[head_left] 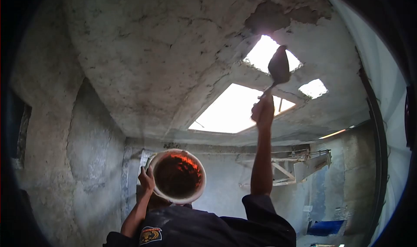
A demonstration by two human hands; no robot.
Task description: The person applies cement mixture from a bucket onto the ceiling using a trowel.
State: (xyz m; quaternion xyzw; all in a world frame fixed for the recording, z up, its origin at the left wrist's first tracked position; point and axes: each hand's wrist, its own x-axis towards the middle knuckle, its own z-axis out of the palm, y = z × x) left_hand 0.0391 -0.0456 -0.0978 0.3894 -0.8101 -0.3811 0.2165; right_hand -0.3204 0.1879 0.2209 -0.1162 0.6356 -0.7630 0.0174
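Note:
My right hand (263, 109) is raised high on an outstretched arm, its fingers closed round the handle of a trowel (279, 66). The trowel's dark blade points up, in front of a bright opening. Lower down, my left hand (147, 180) grips the left side of a round bucket (203, 177) with a pale rim. The bucket is tilted so that its inside shows, dark at the bottom with orange patches on the upper right wall. What lies on the trowel, if anything, is too dark to tell.
Rough grey plaster (143, 64) spreads over the surface above. Bright openings (226, 110) break through it near the trowel. A wooden frame (284, 171) stands behind my right forearm. Pale sheeting (386, 95) hangs at the right, and a blue object (325, 228) lies at the lower right.

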